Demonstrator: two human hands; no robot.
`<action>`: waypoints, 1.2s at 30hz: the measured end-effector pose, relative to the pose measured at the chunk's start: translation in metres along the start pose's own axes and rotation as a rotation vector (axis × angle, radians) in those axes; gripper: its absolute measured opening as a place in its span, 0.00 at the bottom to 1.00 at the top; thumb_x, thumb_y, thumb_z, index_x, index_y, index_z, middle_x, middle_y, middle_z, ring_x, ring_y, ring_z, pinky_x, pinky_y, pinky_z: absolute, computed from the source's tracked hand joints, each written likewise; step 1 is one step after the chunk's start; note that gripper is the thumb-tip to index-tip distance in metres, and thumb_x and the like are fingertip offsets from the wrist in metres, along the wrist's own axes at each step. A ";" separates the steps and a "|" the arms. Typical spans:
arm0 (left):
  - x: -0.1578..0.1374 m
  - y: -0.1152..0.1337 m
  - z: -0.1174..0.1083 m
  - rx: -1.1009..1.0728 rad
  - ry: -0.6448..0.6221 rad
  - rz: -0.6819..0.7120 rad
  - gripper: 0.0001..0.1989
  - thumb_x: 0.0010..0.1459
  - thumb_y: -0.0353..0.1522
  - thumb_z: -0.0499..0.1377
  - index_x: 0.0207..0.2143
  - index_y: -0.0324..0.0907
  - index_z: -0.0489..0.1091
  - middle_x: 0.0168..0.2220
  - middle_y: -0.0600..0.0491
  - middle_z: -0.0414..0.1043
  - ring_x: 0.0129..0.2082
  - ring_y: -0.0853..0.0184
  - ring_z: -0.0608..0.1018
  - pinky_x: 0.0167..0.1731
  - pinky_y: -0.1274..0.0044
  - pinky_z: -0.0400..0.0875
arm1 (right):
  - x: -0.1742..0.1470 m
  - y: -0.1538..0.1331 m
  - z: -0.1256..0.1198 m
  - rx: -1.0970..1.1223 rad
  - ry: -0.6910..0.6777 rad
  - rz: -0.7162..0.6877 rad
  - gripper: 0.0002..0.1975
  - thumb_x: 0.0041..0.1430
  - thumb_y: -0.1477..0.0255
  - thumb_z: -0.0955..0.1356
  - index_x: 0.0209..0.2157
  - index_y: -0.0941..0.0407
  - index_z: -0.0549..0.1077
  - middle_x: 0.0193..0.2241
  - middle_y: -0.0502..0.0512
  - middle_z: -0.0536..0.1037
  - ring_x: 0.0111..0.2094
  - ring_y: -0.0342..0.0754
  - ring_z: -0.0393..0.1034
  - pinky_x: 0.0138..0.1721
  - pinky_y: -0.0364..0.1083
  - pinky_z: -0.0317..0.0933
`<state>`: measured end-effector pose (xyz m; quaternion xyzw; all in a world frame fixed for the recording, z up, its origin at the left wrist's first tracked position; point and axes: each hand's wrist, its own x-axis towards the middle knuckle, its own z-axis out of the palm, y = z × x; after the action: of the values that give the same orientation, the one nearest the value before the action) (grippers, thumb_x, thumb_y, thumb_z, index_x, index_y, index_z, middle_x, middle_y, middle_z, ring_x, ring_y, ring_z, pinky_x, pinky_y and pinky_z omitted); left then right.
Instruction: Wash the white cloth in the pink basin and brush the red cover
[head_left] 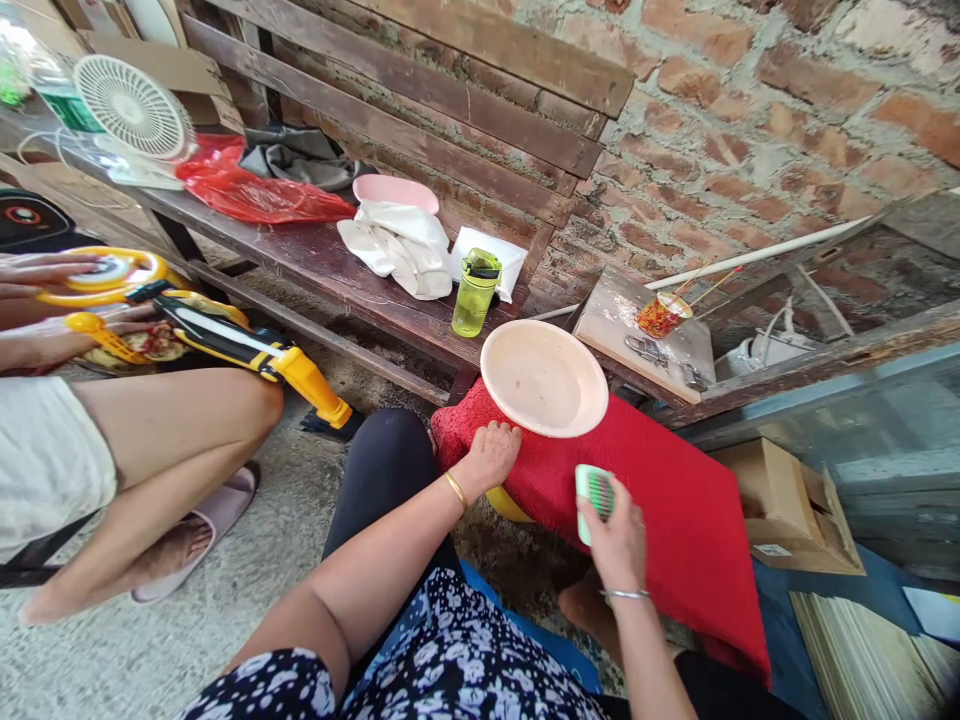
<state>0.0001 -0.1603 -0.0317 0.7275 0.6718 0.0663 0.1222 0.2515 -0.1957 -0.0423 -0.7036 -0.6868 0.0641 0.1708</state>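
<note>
My right hand (619,540) is wrapped around a mint-green scrubbing brush (595,503), held above the red cloth (667,500). The brush's bristles face up and to the right. My left hand (493,456) presses down on the cloth near its left edge, fingers curled onto the fabric; the fingertips are partly hidden. Just beyond that hand, a pale peach basin (544,378) rests on the far end of the cloth, with a little water apparently in it.
A dark wooden bench (315,255) along the brick wall carries a green water bottle (477,292), white cloth (401,250), red plastic bag (255,185) and fan (133,105). At left sits another person (150,430) with a yellow-and-black toy (240,340). A cardboard box (787,500) stands right.
</note>
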 end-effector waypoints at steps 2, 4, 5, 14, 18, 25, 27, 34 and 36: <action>0.002 -0.004 0.003 -0.002 0.011 -0.059 0.16 0.68 0.25 0.48 0.49 0.36 0.73 0.41 0.39 0.76 0.45 0.56 0.78 0.40 0.70 0.72 | -0.006 -0.049 0.016 0.016 -0.082 -0.137 0.31 0.63 0.53 0.63 0.61 0.56 0.66 0.43 0.64 0.75 0.43 0.58 0.69 0.46 0.54 0.63; 0.003 -0.008 0.004 0.002 0.016 -0.071 0.17 0.69 0.25 0.47 0.49 0.35 0.73 0.41 0.39 0.76 0.45 0.56 0.78 0.40 0.70 0.72 | -0.008 -0.081 0.028 -0.021 -0.132 -0.225 0.30 0.63 0.57 0.65 0.63 0.55 0.65 0.42 0.62 0.74 0.43 0.57 0.69 0.47 0.53 0.63; 0.004 -0.010 0.005 0.005 0.023 -0.078 0.17 0.69 0.25 0.46 0.49 0.35 0.74 0.41 0.39 0.76 0.44 0.56 0.78 0.40 0.69 0.72 | -0.007 -0.085 0.030 -0.048 -0.138 -0.243 0.29 0.63 0.59 0.66 0.63 0.54 0.65 0.41 0.62 0.74 0.43 0.57 0.69 0.47 0.52 0.63; 0.002 -0.037 0.007 0.040 0.137 -0.186 0.16 0.69 0.26 0.47 0.50 0.38 0.72 0.43 0.40 0.74 0.43 0.56 0.77 0.41 0.68 0.69 | 0.003 0.014 -0.006 -0.182 -0.037 0.110 0.32 0.63 0.53 0.63 0.62 0.57 0.65 0.35 0.59 0.73 0.38 0.58 0.70 0.43 0.54 0.64; 0.003 -0.043 0.003 0.065 0.190 -0.218 0.16 0.68 0.26 0.46 0.46 0.38 0.73 0.42 0.40 0.74 0.44 0.54 0.76 0.41 0.67 0.69 | -0.005 -0.062 0.016 -0.065 -0.125 -0.168 0.28 0.65 0.58 0.64 0.63 0.55 0.65 0.41 0.62 0.74 0.43 0.58 0.69 0.46 0.52 0.63; 0.003 -0.040 0.000 0.080 0.326 -0.241 0.15 0.64 0.24 0.49 0.44 0.37 0.75 0.46 0.35 0.73 0.50 0.46 0.74 0.47 0.57 0.67 | 0.001 -0.094 0.029 -0.178 -0.155 -0.260 0.27 0.66 0.60 0.64 0.64 0.54 0.65 0.41 0.63 0.73 0.42 0.58 0.69 0.47 0.53 0.63; 0.003 -0.034 0.001 0.083 0.327 -0.226 0.16 0.64 0.24 0.49 0.45 0.37 0.75 0.46 0.36 0.73 0.51 0.46 0.73 0.48 0.57 0.67 | 0.002 -0.051 0.018 -0.213 -0.118 -0.134 0.29 0.66 0.59 0.63 0.64 0.58 0.65 0.40 0.65 0.74 0.42 0.59 0.69 0.47 0.54 0.63; 0.000 -0.006 0.015 0.122 0.318 -0.105 0.17 0.62 0.22 0.50 0.45 0.37 0.76 0.44 0.37 0.73 0.49 0.48 0.73 0.45 0.60 0.68 | -0.027 0.145 -0.048 -0.330 0.008 0.452 0.41 0.59 0.47 0.60 0.65 0.60 0.64 0.34 0.67 0.76 0.37 0.65 0.71 0.41 0.58 0.65; -0.003 0.001 0.020 0.131 0.330 -0.029 0.15 0.62 0.23 0.51 0.43 0.38 0.76 0.44 0.38 0.73 0.48 0.50 0.73 0.46 0.60 0.68 | -0.033 0.175 -0.063 -0.341 0.051 0.633 0.43 0.57 0.44 0.61 0.64 0.59 0.66 0.34 0.70 0.76 0.36 0.66 0.71 0.38 0.59 0.64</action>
<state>0.0065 -0.1648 -0.0506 0.7033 0.6962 0.1391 -0.0362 0.4360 -0.2375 -0.0459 -0.9012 -0.4312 -0.0193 0.0396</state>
